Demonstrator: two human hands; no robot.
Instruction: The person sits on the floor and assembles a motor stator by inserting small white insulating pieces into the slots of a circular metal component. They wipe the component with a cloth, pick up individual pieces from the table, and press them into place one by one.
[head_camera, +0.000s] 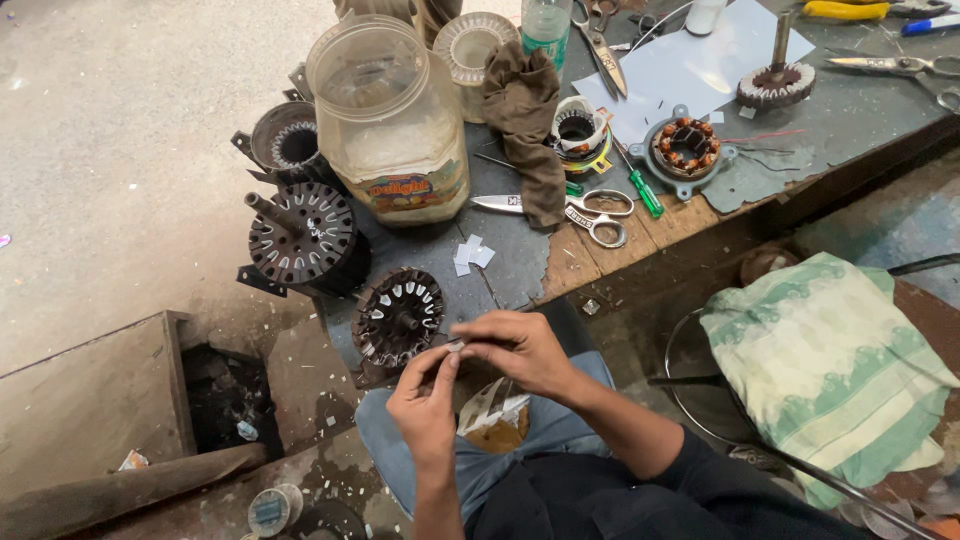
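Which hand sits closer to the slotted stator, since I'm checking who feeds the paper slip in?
Probably the left hand: it lies just below the slotted stator, pinching the paper slip with the right hand.

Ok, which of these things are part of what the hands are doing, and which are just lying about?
In hand:
left hand and right hand pinching a small white paper strip
dark slotted metal stator core beside them

Lying about:
big clear plastic jar
steel scissors
green-handled screwdriver
brown rag
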